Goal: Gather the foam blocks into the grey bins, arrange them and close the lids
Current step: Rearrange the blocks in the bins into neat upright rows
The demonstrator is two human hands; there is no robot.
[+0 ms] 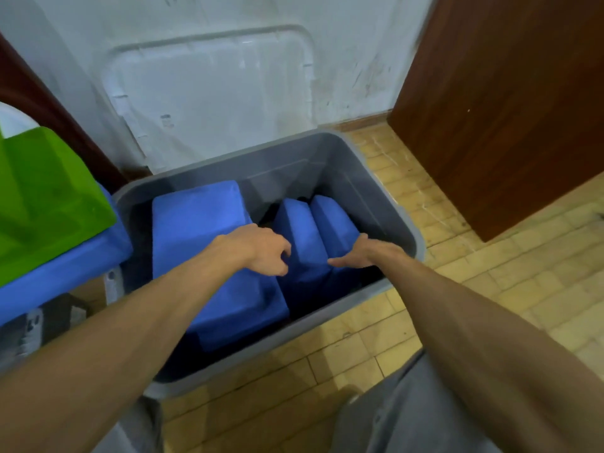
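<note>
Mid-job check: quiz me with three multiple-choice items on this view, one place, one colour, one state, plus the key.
1. The lid of the grey bin is: A shut on it; B leaning on the wall behind it; C out of view.
2. The top foam block left of the bin is: A red; B green; C yellow.
3. The left hand: A hangs idle; B holds the lid; C grips a tilted blue block.
Key: B, it stands against the wall; B, plainly green; C, fingers curl on its edge.
</note>
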